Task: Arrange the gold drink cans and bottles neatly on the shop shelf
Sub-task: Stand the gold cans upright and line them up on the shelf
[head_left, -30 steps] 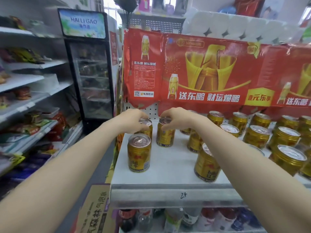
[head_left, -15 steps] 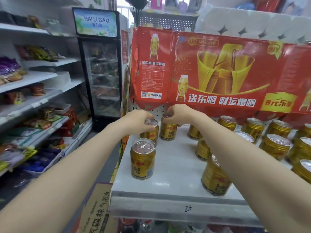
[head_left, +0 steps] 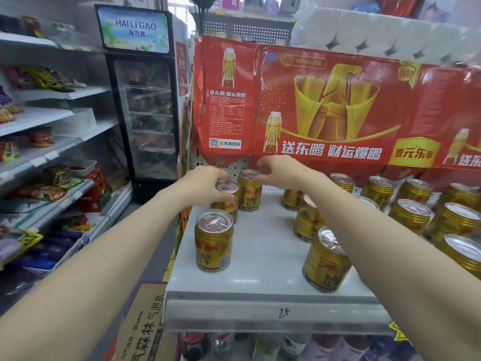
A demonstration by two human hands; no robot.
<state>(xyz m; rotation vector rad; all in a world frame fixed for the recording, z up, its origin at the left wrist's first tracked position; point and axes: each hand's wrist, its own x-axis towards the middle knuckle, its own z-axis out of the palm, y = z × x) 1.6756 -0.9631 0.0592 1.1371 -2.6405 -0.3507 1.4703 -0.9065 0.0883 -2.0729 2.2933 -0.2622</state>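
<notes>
At the far left corner of a white shop shelf point(head_left: 263, 259), a person's left hand point(head_left: 205, 185) curls its grip round the lid of a gold can point(head_left: 230, 201). The right hand point(head_left: 279, 171) pinches the top rim of a second gold can point(head_left: 249, 195), which stands just beside the first, to its right. Both cans stand upright on the shelf. A third can point(head_left: 214, 243) stands nearer the shelf edge, more gold cans point(head_left: 411, 214) crowd the right, and a red banner point(head_left: 325, 113) hangs behind.

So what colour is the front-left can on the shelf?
The can is gold with red print and a silver top; head view.
</notes>
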